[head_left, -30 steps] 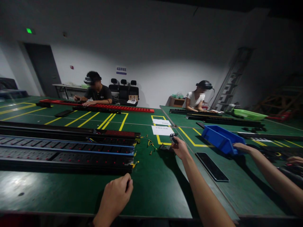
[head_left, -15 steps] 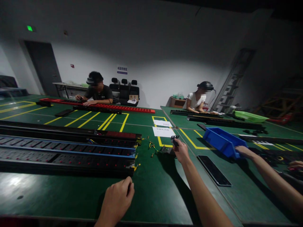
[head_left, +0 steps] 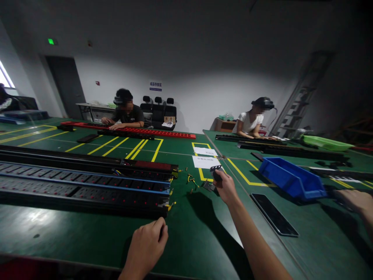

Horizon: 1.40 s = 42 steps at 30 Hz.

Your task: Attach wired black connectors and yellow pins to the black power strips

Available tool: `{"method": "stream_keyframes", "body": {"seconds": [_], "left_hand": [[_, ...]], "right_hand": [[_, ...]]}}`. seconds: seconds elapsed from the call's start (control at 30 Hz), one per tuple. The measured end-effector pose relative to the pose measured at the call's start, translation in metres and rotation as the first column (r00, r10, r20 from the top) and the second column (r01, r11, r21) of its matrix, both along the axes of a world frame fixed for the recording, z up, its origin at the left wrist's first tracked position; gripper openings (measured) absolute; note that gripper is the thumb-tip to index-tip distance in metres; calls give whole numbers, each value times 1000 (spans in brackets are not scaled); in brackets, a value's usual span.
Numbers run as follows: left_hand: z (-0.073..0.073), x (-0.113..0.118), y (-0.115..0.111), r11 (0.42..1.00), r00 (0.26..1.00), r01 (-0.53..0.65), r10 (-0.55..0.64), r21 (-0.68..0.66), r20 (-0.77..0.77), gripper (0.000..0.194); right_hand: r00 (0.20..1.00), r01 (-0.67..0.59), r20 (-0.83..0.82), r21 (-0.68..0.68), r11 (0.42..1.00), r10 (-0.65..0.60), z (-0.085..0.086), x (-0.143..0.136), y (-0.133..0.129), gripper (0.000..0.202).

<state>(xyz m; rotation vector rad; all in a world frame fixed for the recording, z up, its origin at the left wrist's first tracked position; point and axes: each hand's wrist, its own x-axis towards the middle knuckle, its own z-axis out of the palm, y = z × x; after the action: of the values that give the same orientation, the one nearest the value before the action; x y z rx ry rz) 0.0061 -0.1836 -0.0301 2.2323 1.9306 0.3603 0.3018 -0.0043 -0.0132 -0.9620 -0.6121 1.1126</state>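
Observation:
My right hand (head_left: 226, 188) is raised over the green table, its fingers pinching a small black part (head_left: 216, 172) with light slots along its top edge. Just beyond and below it lie small metal pieces (head_left: 208, 185) and a yellow-green wire (head_left: 191, 179). My left hand (head_left: 148, 243) is curled into a loose fist by the table's near edge, with nothing visible in it. In front of that fist are the ends of long black socket strips (head_left: 116, 196), with yellow-green wire ends (head_left: 170, 206) sticking out.
A blue bin (head_left: 287, 179) and a dark phone (head_left: 274, 214) sit on the right. A co-worker's hand (head_left: 357, 198) is beside the bin. Paper labels (head_left: 205, 161) lie ahead. Two people work across the table near a red rail (head_left: 163, 133) and black rails (head_left: 291, 151).
The view has shifted slightly left. The co-worker's hand at right has left the bin and moved right. My right hand still holds the black part; my left fist stays put.

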Motion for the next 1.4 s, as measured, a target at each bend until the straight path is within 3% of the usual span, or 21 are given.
{"method": "stream_keyframes", "body": {"seconds": [0.5, 0.83, 1.4], "left_hand": [[-2, 1, -2, 999, 1000, 5, -5, 39, -9, 22], [-5, -1, -3, 1000, 1000, 0, 0, 27, 18, 21], [-6, -2, -2, 999, 1000, 20, -20, 38, 18, 22]], "right_hand": [[997, -45, 62, 19, 999, 43, 14, -21, -8, 27], [984, -79, 152, -85, 993, 92, 0, -26, -7, 25], [972, -76, 209, -161, 984, 110, 14, -33, -18, 15]]}}
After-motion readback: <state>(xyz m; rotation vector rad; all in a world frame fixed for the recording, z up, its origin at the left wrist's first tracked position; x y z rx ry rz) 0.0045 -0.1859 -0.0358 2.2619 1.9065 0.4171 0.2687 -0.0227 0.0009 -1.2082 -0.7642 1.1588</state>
